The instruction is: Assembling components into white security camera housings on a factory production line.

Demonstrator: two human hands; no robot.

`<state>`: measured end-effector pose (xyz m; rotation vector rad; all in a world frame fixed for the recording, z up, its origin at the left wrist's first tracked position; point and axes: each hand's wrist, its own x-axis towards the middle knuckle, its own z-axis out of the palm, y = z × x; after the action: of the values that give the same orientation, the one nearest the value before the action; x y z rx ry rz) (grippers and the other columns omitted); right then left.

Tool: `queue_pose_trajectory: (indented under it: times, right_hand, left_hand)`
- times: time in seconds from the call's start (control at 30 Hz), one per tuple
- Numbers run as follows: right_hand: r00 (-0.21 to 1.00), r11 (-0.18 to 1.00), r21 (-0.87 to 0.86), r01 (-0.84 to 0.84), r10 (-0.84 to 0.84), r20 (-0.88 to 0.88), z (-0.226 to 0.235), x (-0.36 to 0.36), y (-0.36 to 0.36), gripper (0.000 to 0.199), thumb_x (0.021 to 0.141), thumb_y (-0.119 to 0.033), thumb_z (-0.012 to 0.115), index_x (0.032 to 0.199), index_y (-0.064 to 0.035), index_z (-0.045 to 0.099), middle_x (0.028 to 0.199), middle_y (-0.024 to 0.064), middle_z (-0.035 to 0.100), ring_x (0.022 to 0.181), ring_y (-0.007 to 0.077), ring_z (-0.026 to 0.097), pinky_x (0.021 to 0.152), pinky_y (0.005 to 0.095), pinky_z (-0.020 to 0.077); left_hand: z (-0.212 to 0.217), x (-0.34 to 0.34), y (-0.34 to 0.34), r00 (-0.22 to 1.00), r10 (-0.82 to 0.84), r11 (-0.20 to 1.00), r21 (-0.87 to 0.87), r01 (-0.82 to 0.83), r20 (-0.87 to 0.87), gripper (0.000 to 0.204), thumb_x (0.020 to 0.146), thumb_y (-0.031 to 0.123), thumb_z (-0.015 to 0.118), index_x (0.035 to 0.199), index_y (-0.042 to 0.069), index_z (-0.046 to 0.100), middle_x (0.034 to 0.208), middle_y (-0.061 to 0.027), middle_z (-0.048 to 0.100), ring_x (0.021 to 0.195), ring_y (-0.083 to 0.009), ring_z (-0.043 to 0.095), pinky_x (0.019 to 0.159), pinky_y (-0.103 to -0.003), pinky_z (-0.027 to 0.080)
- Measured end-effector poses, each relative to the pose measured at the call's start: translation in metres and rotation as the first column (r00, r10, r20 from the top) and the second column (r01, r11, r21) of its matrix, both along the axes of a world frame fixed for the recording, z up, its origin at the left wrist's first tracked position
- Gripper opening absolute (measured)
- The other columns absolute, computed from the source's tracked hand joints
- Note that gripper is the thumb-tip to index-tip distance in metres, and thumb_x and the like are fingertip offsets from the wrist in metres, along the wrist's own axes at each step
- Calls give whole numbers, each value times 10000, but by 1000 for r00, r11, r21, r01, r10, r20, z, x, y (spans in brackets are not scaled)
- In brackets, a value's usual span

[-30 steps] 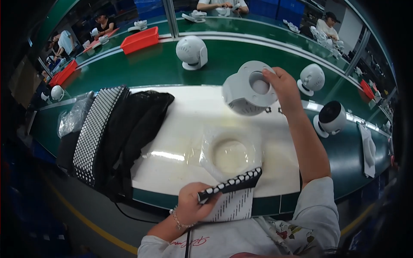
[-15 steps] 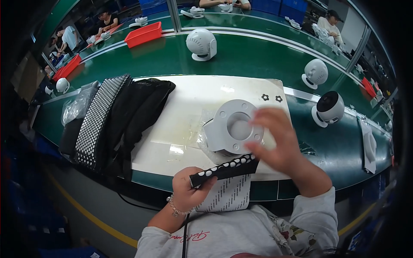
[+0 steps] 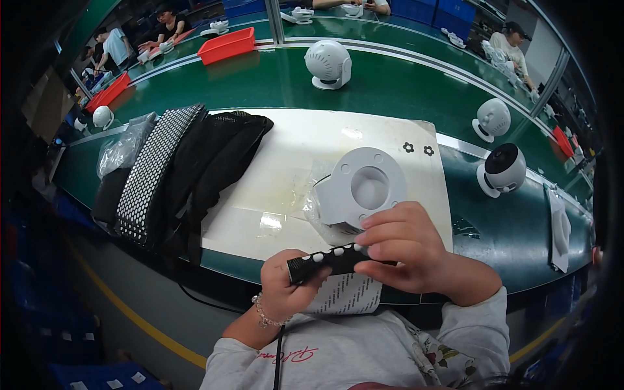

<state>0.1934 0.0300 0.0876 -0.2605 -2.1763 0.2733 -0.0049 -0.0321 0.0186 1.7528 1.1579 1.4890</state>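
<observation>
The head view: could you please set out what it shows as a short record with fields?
Left hand: holds the left end of a black strip with white dots
Right hand: at the strip's right end; firmness of grip unclear
Below strip: white printed paper
Beyond hands: white housing, ring-shaped base facing up, clear plastic showing beside it, above a white board
Left side: black mesh fabric, dotted black sheet
Right side: white device with black front

light: bright on white board (image 3: 240, 188), dim at floor (image 3: 153, 302) | glare: hot spots on board, sheen along green surface (image 3: 416, 81) | focus: left hand (image 3: 284, 286), right hand (image 3: 413, 247) fairly clear, far background soft | distortion: straight edges bowed, rim black
</observation>
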Motion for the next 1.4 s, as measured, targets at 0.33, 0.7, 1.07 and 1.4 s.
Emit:
queue_pose_trajectory:
  times: [0.33, 0.7, 1.07, 1.4]
  right_hand:
    - [984, 987, 148, -56, 30, 173, -7, -1, -4, 252, 691, -50, 670, 888, -103, 522, 903, 40, 624, 852, 201, 600, 668, 308, 412]
    - [962, 956, 110, -270, 264, 73, -6, -13, -3, 404, 673, -15, 678, 1034, -56, 502, 987, 138, 498, 755, 241, 577, 572, 333, 462]
    - [983, 978, -102, -182, 181, -18, -17, -13, -4, 323, 693, -8, 650, 978, -67, 508, 885, 94, 495, 713, 223, 550, 563, 306, 460]
    - [983, 938, -294, -181, 164, -81, -3, 5, 12, 236, 700, 48, 625, 899, -11, 512, 703, 62, 499, 645, 167, 552, 513, 250, 429]
  left_hand:
    - [8, 6, -2, 988, -13, 991, -133, 33, 152, 59, 753, 39, 632, 713, 0, 615, 534, -37, 518, 446, -121, 488, 437, -245, 371]
    - [13, 8, 3, 991, -132, 991, 4, 132, 24, 34, 742, 50, 639, 750, 18, 631, 550, -46, 531, 454, -147, 492, 447, -257, 383]
    - [11, 6, 2, 983, -168, 986, -37, 165, -79, 27, 725, 53, 645, 713, 35, 629, 519, -42, 492, 434, -147, 474, 424, -272, 357]
    - [12, 0, 11, 984, -178, 963, -207, 173, -5, 92, 703, 51, 683, 750, 6, 619, 616, -62, 560, 525, -165, 537, 513, -253, 436]
